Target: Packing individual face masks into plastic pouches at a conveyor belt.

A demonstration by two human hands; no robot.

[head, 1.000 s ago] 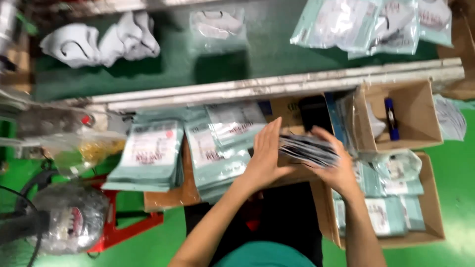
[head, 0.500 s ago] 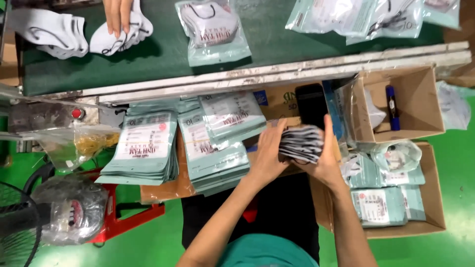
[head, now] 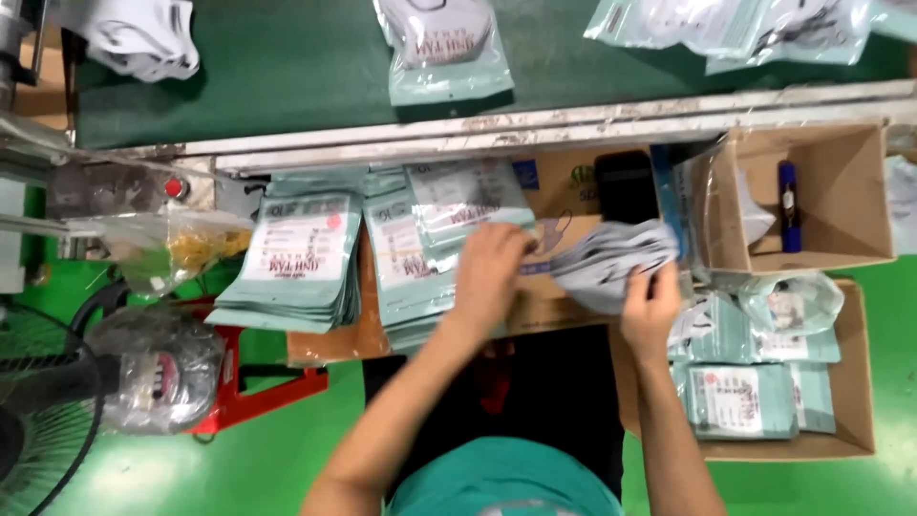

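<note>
My right hand (head: pixel 651 304) grips a fanned stack of flat grey-white masks (head: pixel 607 263) from below, over a cardboard surface (head: pixel 544 306). My left hand (head: pixel 489 272) rests at the stack's left end, fingers curled toward a pile of pale teal printed pouches (head: pixel 425 244). A second pile of the same pouches (head: pixel 298 258) lies further left. A black phone (head: pixel 626 184) lies just behind the masks.
A green conveyor belt (head: pixel 287 67) runs across the top, carrying a filled pouch (head: pixel 444 48) and more at upper right. An open cardboard box (head: pixel 807 196) holds a blue pen. A lower box (head: pixel 764 382) contains packed pouches. A fan (head: pixel 38 420) stands at the left.
My left hand has slid left toward the pouch pile while the right hand keeps the mask stack, now more fanned. The filled pouch on the belt has travelled right.
</note>
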